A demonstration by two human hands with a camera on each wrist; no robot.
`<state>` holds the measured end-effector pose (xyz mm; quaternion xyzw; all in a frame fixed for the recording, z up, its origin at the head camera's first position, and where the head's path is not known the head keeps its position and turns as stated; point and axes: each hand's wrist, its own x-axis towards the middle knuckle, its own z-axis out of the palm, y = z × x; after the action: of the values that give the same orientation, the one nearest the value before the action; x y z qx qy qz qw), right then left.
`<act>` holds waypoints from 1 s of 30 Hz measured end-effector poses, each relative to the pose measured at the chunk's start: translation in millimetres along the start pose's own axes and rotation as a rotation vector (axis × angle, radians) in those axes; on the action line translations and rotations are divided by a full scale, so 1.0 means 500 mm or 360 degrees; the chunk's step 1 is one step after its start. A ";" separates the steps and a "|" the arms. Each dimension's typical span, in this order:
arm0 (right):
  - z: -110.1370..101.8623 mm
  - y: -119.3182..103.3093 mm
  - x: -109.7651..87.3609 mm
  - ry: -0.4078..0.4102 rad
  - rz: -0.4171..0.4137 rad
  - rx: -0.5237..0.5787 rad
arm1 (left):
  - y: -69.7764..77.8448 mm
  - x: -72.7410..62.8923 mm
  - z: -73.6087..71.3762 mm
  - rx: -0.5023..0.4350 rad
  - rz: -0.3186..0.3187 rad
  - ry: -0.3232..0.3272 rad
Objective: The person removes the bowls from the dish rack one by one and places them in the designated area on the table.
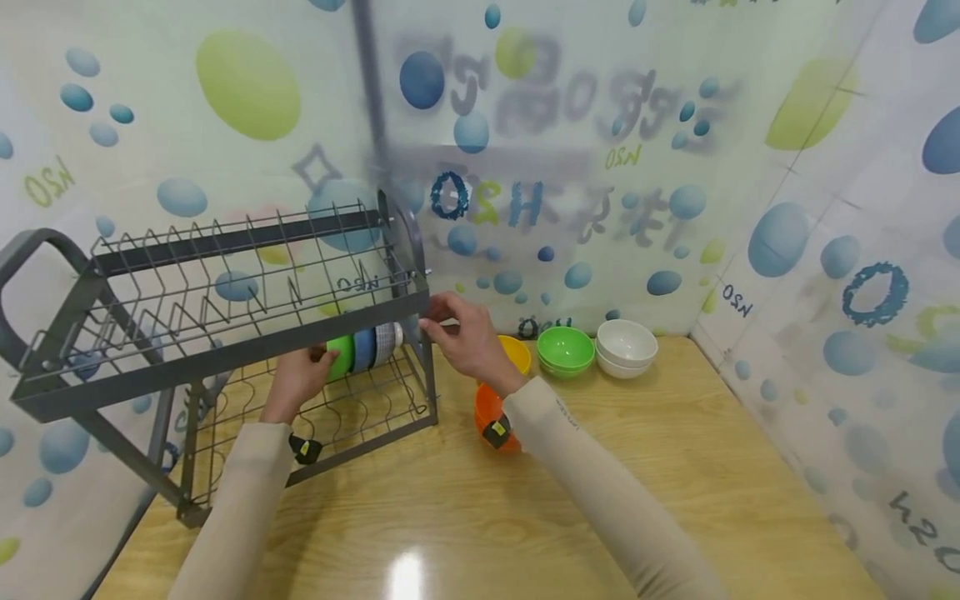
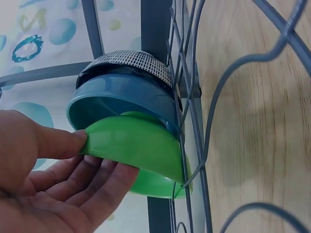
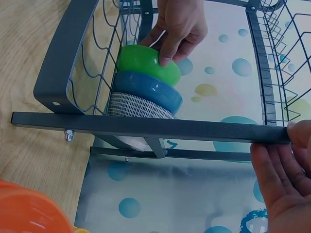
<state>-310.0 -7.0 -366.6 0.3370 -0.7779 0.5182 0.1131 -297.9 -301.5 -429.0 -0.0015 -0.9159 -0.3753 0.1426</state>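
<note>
In the lower tier of a dark grey two-tier dish rack [image 1: 225, 355], my left hand [image 1: 294, 382] pinches the rim of a green bowl [image 2: 136, 145], thumb on one side and fingers on the other. A blue bowl [image 2: 124, 92] stands on edge right beside it, followed by a black-and-white patterned bowl [image 2: 129, 58]. All three lean in a row along the wire shelf, near the rack's right end. My right hand [image 1: 472, 342] holds the rack's right end post, with the thumb [image 3: 299, 131] on one face and the fingers behind it.
Right of the rack on the wooden table [image 1: 465, 525] stand orange bowls [image 1: 487, 404], a yellow bowl [image 1: 516, 353], stacked green bowls [image 1: 565, 350] and stacked white bowls [image 1: 626, 343]. A patterned curtain [image 1: 570, 208] hangs behind. The rack's upper wire tier [image 1: 247, 283] overhangs my left hand.
</note>
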 end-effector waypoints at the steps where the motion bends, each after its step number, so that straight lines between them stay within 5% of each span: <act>1: 0.000 0.000 0.000 -0.0003 -0.0001 0.0002 | 0.000 0.000 0.000 0.0002 -0.0008 0.0009; 12: 0.000 0.001 -0.002 -0.0004 0.0008 -0.0007 | -0.012 0.005 -0.007 -0.0088 -0.0063 0.0136; 23: 0.001 0.001 -0.001 -0.0005 0.0027 0.0007 | -0.008 0.002 -0.022 -0.0417 -0.0230 0.0169; 30: 0.001 -0.002 -0.002 -0.0009 0.0042 0.0005 | 0.006 -0.007 -0.033 -0.0419 -0.0183 0.0242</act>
<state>-308.5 -7.3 -366.6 0.3283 -0.7818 0.5199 0.1035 -289.8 -310.3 -416.6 0.0606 -0.8439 -0.4987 0.1883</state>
